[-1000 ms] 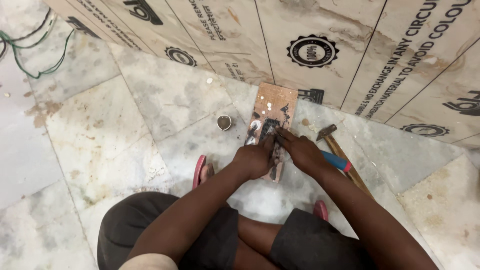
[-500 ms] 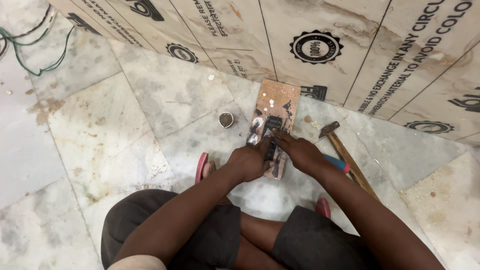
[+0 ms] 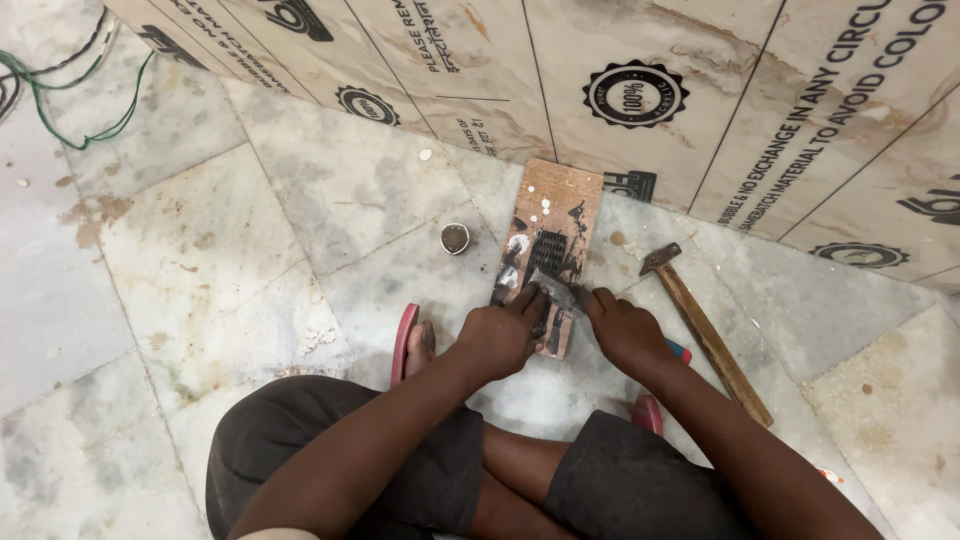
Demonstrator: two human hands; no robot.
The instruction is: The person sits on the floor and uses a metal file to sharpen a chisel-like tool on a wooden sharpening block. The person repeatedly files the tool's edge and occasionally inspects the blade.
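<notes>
Small metal blade (image 3: 557,290) pinched between my left hand (image 3: 500,338) and right hand (image 3: 622,328), lying on the wooden board (image 3: 548,235) at the floor's wall edge. Stiff, thin, probably sharp-edged: hold by its ends.

Even, soft overhead daylight, faint shadows under the hammer (image 3: 705,325), sharp focus, slight wide-angle edge stretch

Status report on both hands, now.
Left hand and right hand both pressing a small metal piece onto the wooden board. Hammer lies right, untouched.
</notes>
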